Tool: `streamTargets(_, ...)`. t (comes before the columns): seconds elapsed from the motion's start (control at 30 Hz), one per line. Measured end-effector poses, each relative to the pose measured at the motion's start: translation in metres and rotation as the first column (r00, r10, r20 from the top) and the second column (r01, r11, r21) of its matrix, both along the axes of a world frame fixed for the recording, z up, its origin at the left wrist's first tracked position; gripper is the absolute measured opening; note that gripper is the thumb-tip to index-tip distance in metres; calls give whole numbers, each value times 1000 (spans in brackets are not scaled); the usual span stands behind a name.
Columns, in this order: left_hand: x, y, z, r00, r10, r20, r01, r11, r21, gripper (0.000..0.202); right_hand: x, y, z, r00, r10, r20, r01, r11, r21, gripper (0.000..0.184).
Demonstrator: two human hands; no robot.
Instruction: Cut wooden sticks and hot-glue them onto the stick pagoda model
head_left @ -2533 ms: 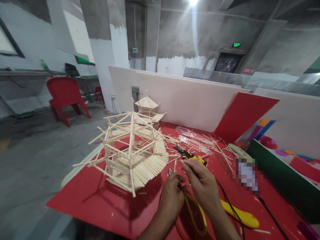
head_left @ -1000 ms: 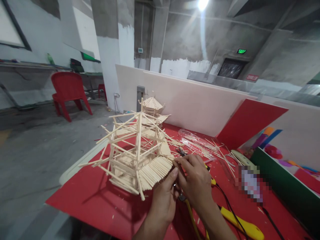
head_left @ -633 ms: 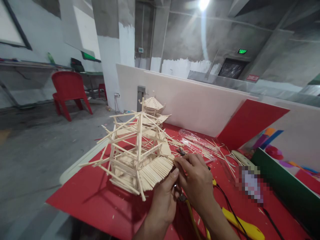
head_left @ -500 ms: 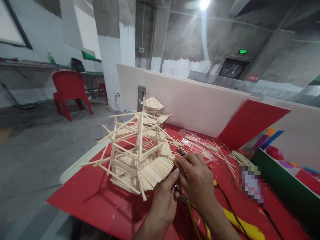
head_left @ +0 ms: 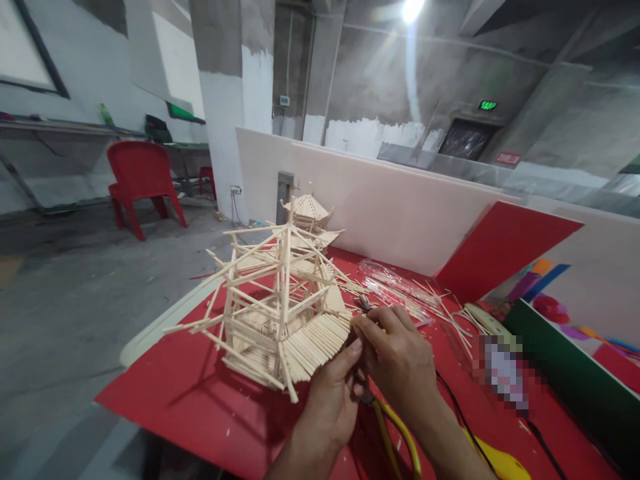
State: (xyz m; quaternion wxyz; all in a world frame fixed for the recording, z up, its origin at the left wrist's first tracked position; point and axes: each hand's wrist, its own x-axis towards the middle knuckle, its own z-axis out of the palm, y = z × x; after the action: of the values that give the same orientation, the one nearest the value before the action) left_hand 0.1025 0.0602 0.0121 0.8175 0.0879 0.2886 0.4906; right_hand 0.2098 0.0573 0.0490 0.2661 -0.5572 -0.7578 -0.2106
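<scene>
A pavilion model (head_left: pixel 285 300) built of thin wooden sticks stands before me, with an open frame on top and a slatted lower roof. At the roof's right edge, my left hand (head_left: pixel 333 400) is closed, its thumb raised and fingers curled. My right hand (head_left: pixel 400 353) pinches with thumb and forefinger by the same roof corner, close to the left thumb. Whatever lies between the fingers of either hand is hidden. Yellow-handled pliers (head_left: pixel 411 440) lie under my right forearm, partly covered. Behind the right hand, dark metal tool jaws (head_left: pixel 363 304) show.
A second stick pavilion (head_left: pixel 309 208) stands behind. Loose sticks (head_left: pixel 395 293) and plastic wrap lie on the red board (head_left: pixel 165 407). A yellow tool handle (head_left: pixel 503 460) with a black cable and a green panel (head_left: pixel 560 373) are at right. A white panel (head_left: pixel 380 200) rises behind.
The view has shifted slightly, and the model appears a little further right. My right hand has moved slightly right; both hands stay at the roof's edge.
</scene>
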Motion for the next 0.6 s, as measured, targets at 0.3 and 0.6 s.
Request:
streamTargets(0.3, 1, 2, 3, 1000, -29, 6, 29, 1000, -1, 43, 1, -1, 3, 1000, 6, -11, -6, 1000, -3, 10)
streamTargets(0.6, 1, 2, 0, 999, -39, 21, 39, 999, 7, 44, 5, -6, 3, 997, 9, -71, -7, 1000, 26, 9)
